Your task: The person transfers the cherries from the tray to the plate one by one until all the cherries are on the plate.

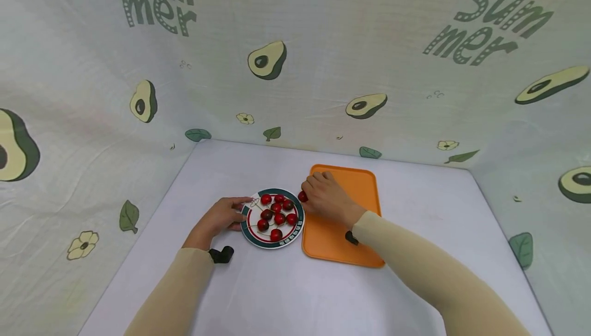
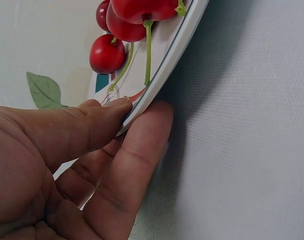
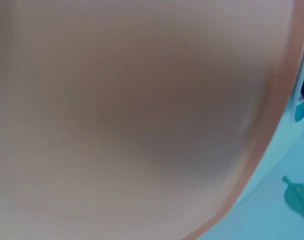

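A: Where is the cherry (image 1: 302, 196) that the right hand (image 1: 326, 197) works on?

B: It sits between the plate (image 1: 253, 205) and the orange tray (image 1: 365, 186), at the tray's left edge, touching the fingertips of the right hand. The fingers curl down around it, so I judge that hand pinches the cherry. The right wrist view is only a blur, so it confirms nothing.

A: And the left hand (image 1: 222, 217)?

B: It holds the plate at its left rim. In the left wrist view the thumb (image 2: 99, 117) presses on top of the rim and a finger (image 2: 136, 155) lies under it, so the rim is pinched between them.

A: Which way does the cherry lie from each hand?

B: From the left hand it is to the right, across the whole plate. The right hand is already on it, so the right hand is much nearer. The other cherries (image 1: 276, 213) lie on the plate, just left of this one.

A: Does the cherry have a long axis?

B: It is round; its stem is hidden here, so I cannot tell.
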### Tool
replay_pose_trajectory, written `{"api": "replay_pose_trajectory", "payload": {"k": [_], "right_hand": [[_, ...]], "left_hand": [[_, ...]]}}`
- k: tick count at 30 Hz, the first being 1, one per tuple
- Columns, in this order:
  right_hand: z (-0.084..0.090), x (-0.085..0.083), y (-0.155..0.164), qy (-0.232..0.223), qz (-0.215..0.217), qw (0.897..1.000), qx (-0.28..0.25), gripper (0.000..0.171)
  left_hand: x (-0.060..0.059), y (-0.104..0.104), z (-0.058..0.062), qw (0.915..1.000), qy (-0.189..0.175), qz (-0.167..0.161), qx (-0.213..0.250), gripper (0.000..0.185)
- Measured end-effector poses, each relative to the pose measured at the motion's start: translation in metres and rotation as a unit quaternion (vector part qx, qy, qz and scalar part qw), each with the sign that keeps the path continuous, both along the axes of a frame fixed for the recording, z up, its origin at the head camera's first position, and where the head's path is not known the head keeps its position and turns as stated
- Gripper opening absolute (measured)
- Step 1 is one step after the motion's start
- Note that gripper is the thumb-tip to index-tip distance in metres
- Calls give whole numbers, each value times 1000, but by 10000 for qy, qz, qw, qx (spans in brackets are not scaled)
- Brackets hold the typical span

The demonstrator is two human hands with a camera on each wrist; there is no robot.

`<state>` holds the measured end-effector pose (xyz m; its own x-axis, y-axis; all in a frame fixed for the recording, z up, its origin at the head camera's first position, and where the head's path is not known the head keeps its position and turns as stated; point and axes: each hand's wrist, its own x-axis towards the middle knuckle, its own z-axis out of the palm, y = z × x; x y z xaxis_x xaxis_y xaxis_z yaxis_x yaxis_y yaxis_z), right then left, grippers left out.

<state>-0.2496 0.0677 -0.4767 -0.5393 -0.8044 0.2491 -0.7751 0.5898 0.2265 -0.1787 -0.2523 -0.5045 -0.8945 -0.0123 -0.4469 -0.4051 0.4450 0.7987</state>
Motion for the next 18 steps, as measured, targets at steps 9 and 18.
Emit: {"api": "replay_pose_trajectory", "payload": {"k": [9, 18], "right_hand": [[4, 7, -56, 68, 276, 9994, 187, 41], [-5, 18, -101, 1, 578, 9980, 270, 38]], "left_hand": [[0, -1, 2, 10000, -18, -15, -28, 57], [-2, 0, 0, 10000, -53, -35, -3, 57]]}}
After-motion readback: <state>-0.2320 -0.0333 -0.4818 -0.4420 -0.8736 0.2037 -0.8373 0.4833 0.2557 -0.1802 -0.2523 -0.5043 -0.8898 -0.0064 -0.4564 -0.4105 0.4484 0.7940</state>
